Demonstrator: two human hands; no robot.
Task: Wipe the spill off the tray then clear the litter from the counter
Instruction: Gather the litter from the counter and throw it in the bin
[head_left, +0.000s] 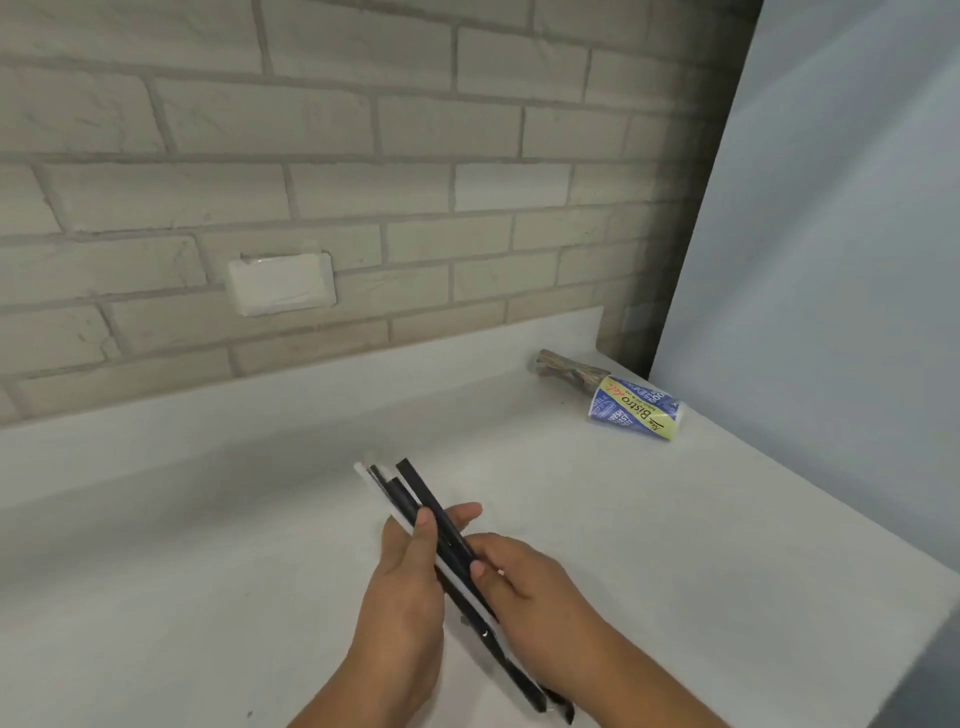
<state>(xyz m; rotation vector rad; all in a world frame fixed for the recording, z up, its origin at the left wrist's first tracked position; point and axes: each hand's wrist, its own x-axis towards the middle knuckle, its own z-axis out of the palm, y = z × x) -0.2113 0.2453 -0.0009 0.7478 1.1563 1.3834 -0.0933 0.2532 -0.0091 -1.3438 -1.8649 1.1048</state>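
Note:
A bundle of black and white drinking straws (410, 493) is held between both hands above the white counter (208, 545). My left hand (410, 587) grips the bundle from the left, thumb over the top. My right hand (519, 582) pinches the same straws from the right, near their middle. The straws' lower ends stick out below the hands near the bottom edge of the view. At the counter's back right lies a paper cup (636, 409) on its side, printed blue and yellow. A crumpled wrapper (569, 369) lies just behind it. No tray is in view.
A pale brick wall (363, 182) rises behind the counter, with a white outlet cover (280, 283) on it. A tall light-grey panel (831, 234) stands at the right, past the counter's right edge.

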